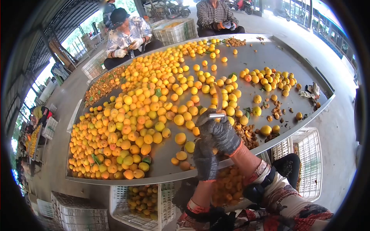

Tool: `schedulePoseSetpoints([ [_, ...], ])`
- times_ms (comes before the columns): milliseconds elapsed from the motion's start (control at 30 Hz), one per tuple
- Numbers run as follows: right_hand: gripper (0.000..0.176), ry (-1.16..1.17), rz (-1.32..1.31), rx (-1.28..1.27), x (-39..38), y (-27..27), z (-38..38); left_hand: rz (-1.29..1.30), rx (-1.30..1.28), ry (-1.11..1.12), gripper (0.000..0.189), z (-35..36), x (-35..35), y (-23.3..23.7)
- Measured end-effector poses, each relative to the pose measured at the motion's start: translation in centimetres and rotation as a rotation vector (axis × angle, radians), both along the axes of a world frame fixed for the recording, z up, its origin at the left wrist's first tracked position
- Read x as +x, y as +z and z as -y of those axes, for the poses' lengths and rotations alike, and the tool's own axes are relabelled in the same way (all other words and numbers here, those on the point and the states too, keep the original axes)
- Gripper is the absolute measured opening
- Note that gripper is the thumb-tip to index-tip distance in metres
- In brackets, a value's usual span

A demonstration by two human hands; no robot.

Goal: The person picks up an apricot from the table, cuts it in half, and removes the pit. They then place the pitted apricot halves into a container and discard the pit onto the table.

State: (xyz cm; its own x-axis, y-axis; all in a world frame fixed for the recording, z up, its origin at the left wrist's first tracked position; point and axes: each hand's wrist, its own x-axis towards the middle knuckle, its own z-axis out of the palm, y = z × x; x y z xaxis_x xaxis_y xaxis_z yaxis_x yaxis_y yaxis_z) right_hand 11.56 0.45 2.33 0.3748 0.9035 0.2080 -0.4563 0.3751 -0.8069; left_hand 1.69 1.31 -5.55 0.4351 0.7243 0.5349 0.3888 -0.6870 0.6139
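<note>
Both my hands wear dark grey gloves and come together over the near edge of a metal table (283,57). My right hand (225,135) is closed around a curved knife (220,98), its narrow brownish blade pointing away from me and a silver metal part showing at the fingers. Just below and left of it, my left hand (206,159) has its fingers bent up against the right hand; what they hold is hidden. Yellow-orange apricots (131,111) cover much of the tabletop, some within a finger's length of the gloves. Brown pits and scraps (246,136) lie right of my hands.
Beneath my arms are orange fruit pieces (229,186). White plastic crates stand below the near edge, one with fruit (165,200), another at right (314,161). Two people, one in a patterned shirt (129,32), one in a checked shirt (216,17), sit across the table.
</note>
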Motion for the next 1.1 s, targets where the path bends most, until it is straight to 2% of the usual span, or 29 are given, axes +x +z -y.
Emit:
schedulePoseSetpoints([
  [33, 0.021, -0.044, 0.133, 0.043, -0.6, 0.4, -0.1, 0.003, -0.002, 0.002, 0.051, 0.1, 0.0, 0.2],
  [67, 0.021, -0.089, 0.263, 0.087, -1.0, 0.6, -0.1, 0.078, -0.312, -0.069, 0.038, 0.2, -0.2, 1.2],
  [100, 0.020, -0.327, 1.063, 0.170, 0.3, -1.7, -0.8, 0.152, -0.619, -0.141, 0.030, 0.3, -0.3, 1.7],
  [133, 0.020, -0.328, 1.063, 0.171, -0.2, -1.2, -0.4, 0.151, -0.618, -0.141, 0.030, 0.2, -0.4, 0.4],
  [200, 0.020, -0.198, 0.702, 0.056, -1.8, 0.0, 1.1, 0.232, -0.588, -0.187, 0.031, -0.9, 0.5, -1.3],
  [233, 0.021, -0.247, 1.048, 0.019, -1.4, -0.4, 1.5, 0.275, -0.571, -0.212, 0.031, -1.0, 0.6, -2.4],
  [333, 0.022, -0.339, 1.181, 0.120, -1.5, -0.4, 2.3, 0.389, -0.515, -0.298, 0.033, -2.2, 2.5, -5.1],
  [367, 0.022, -0.395, 1.142, 0.202, -1.5, -0.7, 2.2, 0.428, -0.496, -0.324, 0.033, -2.1, 2.3, -6.6],
  [400, 0.022, -0.394, 1.142, 0.205, -1.4, -0.7, 2.1, 0.466, -0.475, -0.348, 0.034, -2.1, 2.2, -6.1],
  [433, 0.022, -0.625, 1.147, -0.020, -1.1, -0.5, 1.8, 0.464, -0.472, -0.348, 0.034, -1.9, 2.0, -5.6],
  [467, 0.023, -0.854, 1.133, -0.251, -0.7, -0.1, 1.6, 0.637, -0.729, -0.254, 0.033, -1.7, 1.6, -5.0],
  [500, 0.023, -0.606, 0.557, -0.106, -0.2, 1.2, 1.8, 0.810, -0.986, -0.149, 0.032, -1.5, 1.3, -4.0],
  [533, 0.024, -0.330, -0.009, 0.032, 0.4, 2.7, 2.4, 0.815, -0.983, -0.145, 0.032, -1.8, 1.2, -4.7],
  [567, 0.028, -0.230, 0.116, -0.066, 1.1, 3.2, 3.3, 0.749, -0.949, -0.094, 0.031, -2.3, 1.1, -6.1],
  [600, 0.028, -0.229, 0.115, -0.064, 1.4, 2.5, 3.7, 0.681, -0.914, -0.046, 0.030, -2.6, 1.0, -6.8],
  [633, 0.033, -0.096, 0.276, -0.201, 1.6, 1.1, 3.8, 0.685, -0.912, -0.048, 0.030, -2.1, 1.0, -4.0],
  [667, 0.038, 0.038, 0.434, -0.338, 1.8, -0.9, 4.0, 0.890, -1.185, -0.009, 0.029, -1.0, 1.0, 1.1],
  [700, 0.051, 0.060, 0.740, -0.404, 1.2, -1.0, 3.9, 1.093, -1.458, 0.035, 0.028, -0.4, 1.0, 3.8],
  [733, 0.051, 0.061, 0.740, -0.403, 1.0, -0.7, 4.3, 1.094, -1.457, 0.035, 0.028, -0.3, 1.1, 3.7],
  [800, 0.056, -0.168, 1.443, 0.014, 0.4, 0.1, 5.8, 1.048, -1.231, -0.167, 0.025, 0.0, 1.1, 2.6],
  [867, 0.051, -0.186, 1.473, 0.014, 0.5, -1.1, 5.7, 1.002, -1.232, -0.157, 0.022, -0.6, 1.2, 0.3],
  [933, 0.047, -0.082, 1.367, -0.305, 0.1, 0.8, 5.8, 0.964, -1.231, -0.157, 0.019, -1.4, 1.6, -3.5],
  [967, 0.047, -0.080, 1.369, -0.302, 0.1, 0.6, 5.7, 0.662, -0.927, -0.156, 0.015, -1.8, 1.6, -6.2],
  [1000, 0.047, -0.095, 1.361, -0.299, 0.1, 0.2, 5.6, 0.363, -0.620, -0.146, 0.012, -1.6, 1.6, -5.6],
  [1033, 0.046, -0.107, 1.352, -0.296, 0.1, -0.2, 5.5, 0.365, -0.620, -0.138, 0.012, -1.3, 1.7, -5.1],
  [1100, 0.046, -0.139, 1.359, -0.240, 0.2, -0.7, 5.6, 0.822, -1.327, -0.100, 0.009, -0.4, 2.1, -2.9],
])
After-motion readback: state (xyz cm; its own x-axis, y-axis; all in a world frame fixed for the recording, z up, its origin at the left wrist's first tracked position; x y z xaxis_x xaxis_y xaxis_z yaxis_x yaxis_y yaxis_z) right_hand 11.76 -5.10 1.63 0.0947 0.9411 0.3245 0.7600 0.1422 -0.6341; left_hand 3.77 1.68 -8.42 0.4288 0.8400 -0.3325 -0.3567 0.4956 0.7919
